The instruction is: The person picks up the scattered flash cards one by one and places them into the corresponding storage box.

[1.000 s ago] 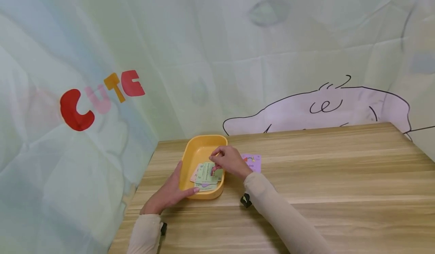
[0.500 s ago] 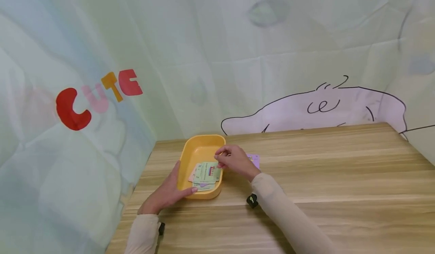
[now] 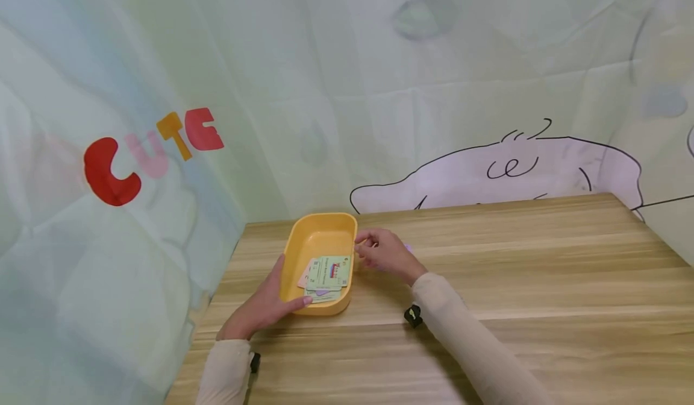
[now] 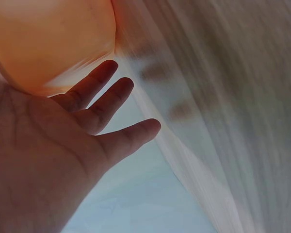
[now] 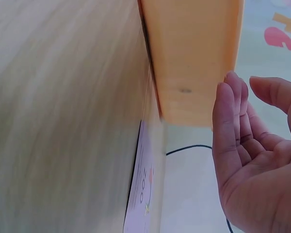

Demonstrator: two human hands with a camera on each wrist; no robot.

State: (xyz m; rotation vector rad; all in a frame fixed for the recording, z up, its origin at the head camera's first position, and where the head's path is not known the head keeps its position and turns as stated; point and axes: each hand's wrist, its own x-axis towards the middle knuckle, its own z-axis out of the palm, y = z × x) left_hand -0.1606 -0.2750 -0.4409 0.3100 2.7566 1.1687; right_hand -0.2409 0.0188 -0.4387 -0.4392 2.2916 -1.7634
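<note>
A yellow tray [image 3: 320, 224] stands at the far left of the table. Several cards lie in its near half, with a green printed card [image 3: 329, 272] on top and a pink card [image 3: 304, 277] partly under it. My left hand [image 3: 264, 301] holds the tray's near left corner, its thumb over the rim; three outstretched fingers show in the left wrist view. Just outside the right wall hovers my right hand [image 3: 387, 251], fingers loosely bent, a gap between thumb and fingertips, nothing held. Mostly hidden behind it, a purple card [image 5: 141, 187] lies on the table.
The wooden table [image 3: 488, 284] stretches away to the right. Behind it hangs a printed cloth backdrop [image 3: 303, 91], with another at the left bearing colourful letters. A dark wrist device [image 3: 413, 316] sits under the right sleeve.
My right hand has drawn back from above the cards, rightward over the tray's rim, uncovering the green card. It now hides most of the purple card. The left hand keeps its hold.
</note>
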